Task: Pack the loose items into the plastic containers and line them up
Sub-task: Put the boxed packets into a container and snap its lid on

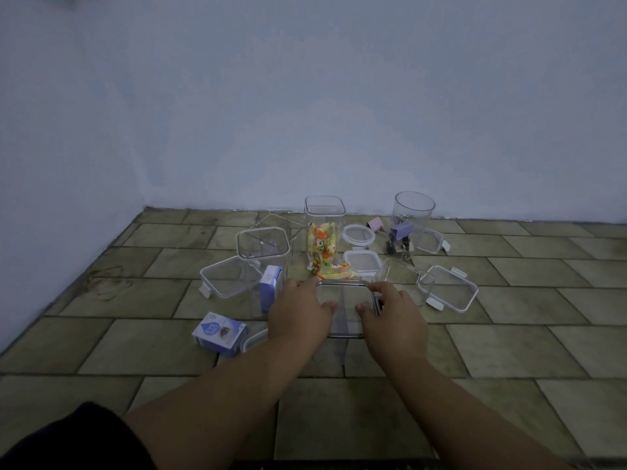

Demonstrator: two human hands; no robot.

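Note:
A clear square container [343,293] stands on the tiled floor in front of me. My left hand [298,312] grips its left rim and my right hand [390,313] grips its right rim. Behind it lie loose candy wrappers [334,270], and a tall container [324,232] holds more candy. A round container [409,225] at the back right holds binder clips. A small blue box [270,286] stands inside a clear container [263,252] at the left. Another blue box [220,334] lies on the floor.
Several loose lids lie around: a round lid [358,235], a square lid [363,262], a larger lid [448,289] at the right. A pink binder clip [375,222] lies near the wall. A low container [225,278] sits at the left. Walls close off the back and left.

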